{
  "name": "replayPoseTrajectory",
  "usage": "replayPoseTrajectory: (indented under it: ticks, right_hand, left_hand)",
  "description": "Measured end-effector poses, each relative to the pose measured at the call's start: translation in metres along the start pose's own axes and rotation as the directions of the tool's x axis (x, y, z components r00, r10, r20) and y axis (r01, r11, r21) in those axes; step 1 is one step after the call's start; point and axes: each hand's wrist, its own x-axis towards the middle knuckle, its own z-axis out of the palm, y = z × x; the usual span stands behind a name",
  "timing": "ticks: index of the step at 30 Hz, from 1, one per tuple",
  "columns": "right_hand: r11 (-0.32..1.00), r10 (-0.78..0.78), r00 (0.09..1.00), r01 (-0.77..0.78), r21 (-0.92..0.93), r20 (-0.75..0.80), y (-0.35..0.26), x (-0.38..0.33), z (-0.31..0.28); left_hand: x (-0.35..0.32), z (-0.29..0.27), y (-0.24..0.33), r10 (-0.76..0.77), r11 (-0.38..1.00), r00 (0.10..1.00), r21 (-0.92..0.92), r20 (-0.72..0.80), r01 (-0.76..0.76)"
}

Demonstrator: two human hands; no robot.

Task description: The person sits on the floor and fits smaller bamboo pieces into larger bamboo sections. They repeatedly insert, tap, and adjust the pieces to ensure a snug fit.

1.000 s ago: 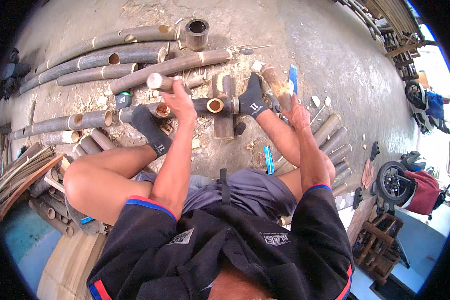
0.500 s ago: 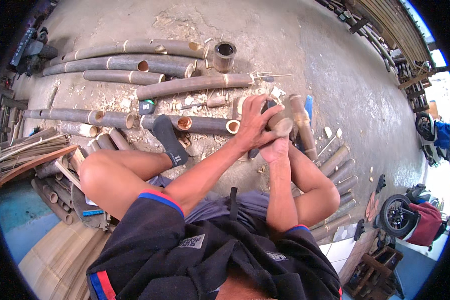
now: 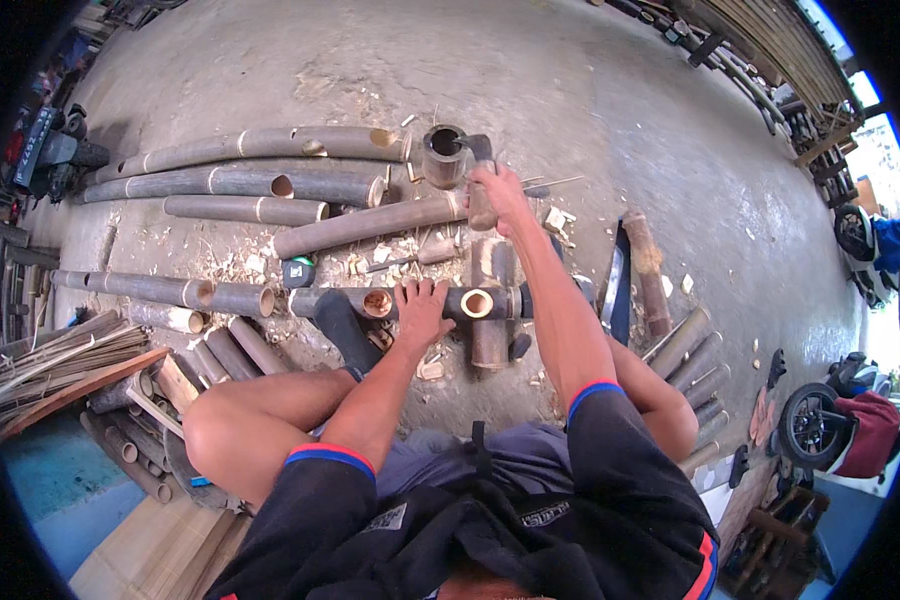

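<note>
We cannot tell whether the tip of the black-headed tool (image 3: 480, 148) enters the cylindrical cup (image 3: 442, 174) or passes above it; the right hand (image 3: 500, 197) hides part of its handle. The left hand (image 3: 423, 314) covers a stretch of bamboo pole (image 3: 330, 303), which itself hides the middle of the short bamboo piece (image 3: 490, 345). We see the pale sheets (image 3: 150, 550) cut off along the lower edge

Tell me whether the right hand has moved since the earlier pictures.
Yes, the right hand has moved forward and left, much closer to the upright bamboo cup.
</note>
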Motion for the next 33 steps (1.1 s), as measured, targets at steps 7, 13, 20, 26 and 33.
replayPoseTrajectory:
  ticks: [7, 13, 20, 26, 33]
  right_hand:
    - [0.970, 0.205, 0.978, -0.207, -0.127, -0.028, 0.024, 0.095, 0.028]
    - [0.936, 0.136, 0.982, -0.170, 0.309, 0.130, 0.023, 0.055, 0.020]
    - [0.935, 0.021, 0.995, 0.013, 0.353, -0.093, 0.037, -0.129, -0.039]
    - [0.934, 0.298, 0.943, -0.256, 0.248, -0.146, 0.092, -0.246, -0.060]
    - [0.917, 0.295, 0.937, -0.223, 0.330, -0.187, 0.125, -0.264, -0.033]
  left_hand:
    - [0.000, -0.004, 0.006, -0.004, 1.000, 0.998, -0.026, -0.062, 0.003]
    - [-0.001, -0.018, 0.007, -0.037, 0.999, 0.998, -0.009, -0.047, 0.037]
    - [0.002, -0.009, 0.011, -0.049, 0.998, 0.997, 0.032, -0.051, 0.050]
    - [0.012, -0.012, 0.008, -0.017, 1.000, 0.998, 0.026, 0.053, 0.015]
    - [0.009, -0.002, 0.007, 0.037, 0.993, 0.998, 0.106, 0.050, -0.042]
